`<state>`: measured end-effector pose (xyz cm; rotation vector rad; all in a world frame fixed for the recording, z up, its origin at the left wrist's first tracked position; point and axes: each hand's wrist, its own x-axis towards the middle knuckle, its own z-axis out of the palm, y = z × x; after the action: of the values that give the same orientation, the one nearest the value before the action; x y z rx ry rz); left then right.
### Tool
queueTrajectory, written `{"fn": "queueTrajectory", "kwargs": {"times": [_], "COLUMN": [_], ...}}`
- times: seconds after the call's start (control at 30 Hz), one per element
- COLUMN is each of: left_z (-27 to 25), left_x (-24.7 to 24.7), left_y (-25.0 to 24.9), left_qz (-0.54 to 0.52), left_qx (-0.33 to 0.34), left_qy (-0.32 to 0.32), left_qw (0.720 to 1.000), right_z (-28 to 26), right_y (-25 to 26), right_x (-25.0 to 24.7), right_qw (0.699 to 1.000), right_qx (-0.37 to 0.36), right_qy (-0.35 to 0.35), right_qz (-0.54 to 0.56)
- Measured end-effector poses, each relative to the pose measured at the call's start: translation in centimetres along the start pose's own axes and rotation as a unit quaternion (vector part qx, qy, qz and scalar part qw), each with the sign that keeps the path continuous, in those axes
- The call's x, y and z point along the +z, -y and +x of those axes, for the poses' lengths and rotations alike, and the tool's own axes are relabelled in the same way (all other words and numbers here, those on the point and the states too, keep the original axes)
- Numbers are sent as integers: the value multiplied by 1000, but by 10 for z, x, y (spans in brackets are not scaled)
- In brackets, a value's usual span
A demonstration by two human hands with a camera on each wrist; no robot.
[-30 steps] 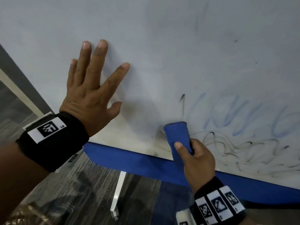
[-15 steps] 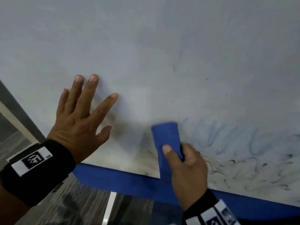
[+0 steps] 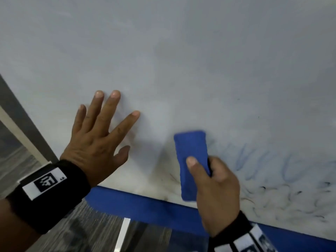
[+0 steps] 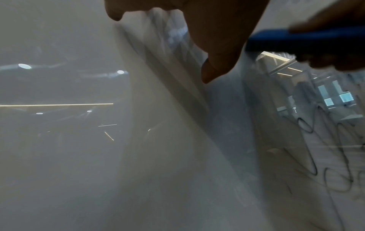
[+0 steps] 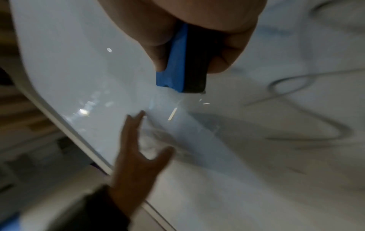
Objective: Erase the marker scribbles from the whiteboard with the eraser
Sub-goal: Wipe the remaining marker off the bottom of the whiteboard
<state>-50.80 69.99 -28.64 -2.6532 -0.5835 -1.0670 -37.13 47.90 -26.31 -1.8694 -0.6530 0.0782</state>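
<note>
Eraser now higher on the whiteboard than a second ago, pinched in my right hand, thumb on top. Dark curl beside it has faded to smear; blue and black scribbles to its right remain. Left hand stays flat, fingers spread, bracing the board.

You have one whiteboard, one blue eraser, two hands, two black wristbands; scribbles uncountable.
</note>
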Motion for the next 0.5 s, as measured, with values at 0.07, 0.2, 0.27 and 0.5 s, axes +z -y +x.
{"fn": "queueTrajectory", "kwargs": {"times": [0.07, 0.2, 0.27, 0.5], "left_z": [0, -1, -1, 1], "left_x": [0, 2, 4, 7], "left_y": [-1, -3, -1, 5], "left_qz": [-6, -1, 3, 21], "left_qx": [-6, -10, -2, 21], "left_qy": [9, 19, 13, 7], "left_qw": [1000, 1000, 1000, 1000], "right_z": [20, 42, 23, -33], "right_y": [35, 53, 12, -169], "right_x": [-5, -3, 10, 49], "right_qw": [997, 979, 988, 988], "right_qx": [-56, -147, -115, 69], "right_qy": [-45, -98, -62, 110], "right_qz": [36, 102, 77, -88]}}
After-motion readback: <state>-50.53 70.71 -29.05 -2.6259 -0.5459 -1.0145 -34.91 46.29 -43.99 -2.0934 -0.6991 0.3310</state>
